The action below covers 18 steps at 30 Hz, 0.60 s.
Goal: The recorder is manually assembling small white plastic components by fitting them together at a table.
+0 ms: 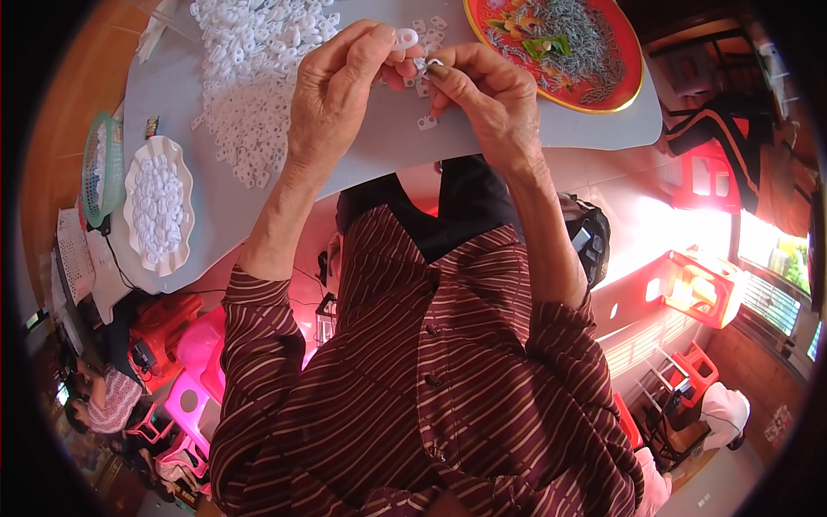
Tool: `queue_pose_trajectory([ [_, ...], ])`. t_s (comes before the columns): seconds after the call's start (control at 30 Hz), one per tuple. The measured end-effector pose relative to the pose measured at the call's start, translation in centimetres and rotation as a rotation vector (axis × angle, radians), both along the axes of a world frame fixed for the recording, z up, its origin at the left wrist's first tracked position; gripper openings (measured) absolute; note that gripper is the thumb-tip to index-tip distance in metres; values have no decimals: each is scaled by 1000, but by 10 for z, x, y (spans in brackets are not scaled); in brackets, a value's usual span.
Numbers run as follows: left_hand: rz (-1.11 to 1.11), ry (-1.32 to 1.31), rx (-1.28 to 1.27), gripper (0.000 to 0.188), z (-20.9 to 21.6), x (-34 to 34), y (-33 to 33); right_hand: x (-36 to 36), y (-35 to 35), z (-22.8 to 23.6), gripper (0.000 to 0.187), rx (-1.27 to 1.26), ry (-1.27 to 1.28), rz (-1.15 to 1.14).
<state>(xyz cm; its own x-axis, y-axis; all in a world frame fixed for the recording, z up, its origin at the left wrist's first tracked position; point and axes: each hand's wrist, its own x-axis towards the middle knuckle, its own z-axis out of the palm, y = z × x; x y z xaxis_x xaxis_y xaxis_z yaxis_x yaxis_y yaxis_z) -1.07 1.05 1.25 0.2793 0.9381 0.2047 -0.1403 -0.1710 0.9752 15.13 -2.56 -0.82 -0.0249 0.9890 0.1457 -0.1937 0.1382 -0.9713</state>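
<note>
Both of my hands are raised close together over the grey table [379, 164]. My left hand [336, 86] pinches a white plastic piece with a round hole [406, 39] between thumb and fingers. Opposite it, my right hand [491, 95] is closed in a pinch, with a small white part [433, 63] at its fingertips, its exact shape partly hidden. Several small flat white pieces [426, 122] lie on the table below the hands. Left of them spread a heap of larger white plastic pieces [250, 43] and a heap of thin, small white ones [245, 125].
A red tray [594, 108] of small grey screw-like pieces [590, 52] stands at the far right. On the left are a scalloped white dish [133, 220] of white pieces and a green basket [90, 177]. Red stools [702, 289] and other people [112, 401] are around the table.
</note>
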Motion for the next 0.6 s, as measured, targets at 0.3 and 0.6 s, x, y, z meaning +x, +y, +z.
queue_pose_trajectory([
  [0.3,79,9,-63,32,-12,17,-7,-1,-1,3,8,-33,94,22],
  [0.6,97,154,47,29,-13,15,-5,-1,-1,2,9,-50,125,9],
])
